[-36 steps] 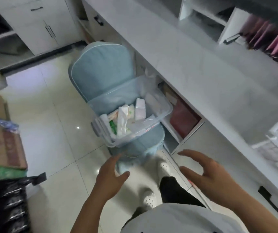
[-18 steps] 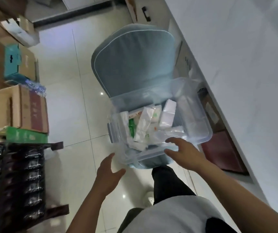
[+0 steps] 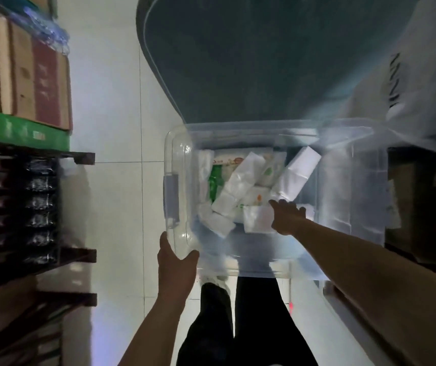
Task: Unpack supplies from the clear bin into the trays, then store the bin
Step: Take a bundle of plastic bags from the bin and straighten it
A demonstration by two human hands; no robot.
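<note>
I see the clear bin [image 3: 272, 143] resting on a blue padded chair [image 3: 251, 62], holding white tissue packs [image 3: 240, 180] and a green packet [image 3: 215, 178] heaped at its left end. My left hand [image 3: 176, 270] cups the bin's near-left corner, thumb spread wide. My right hand [image 3: 287, 216] reaches inside among the packs; its grip I cannot tell.

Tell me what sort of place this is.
Probably a shop's or clinic's back room: stacked cardboard boxes on a dark rack, tiled floor, and a clear bin of packaged supplies on a padded chair.
</note>
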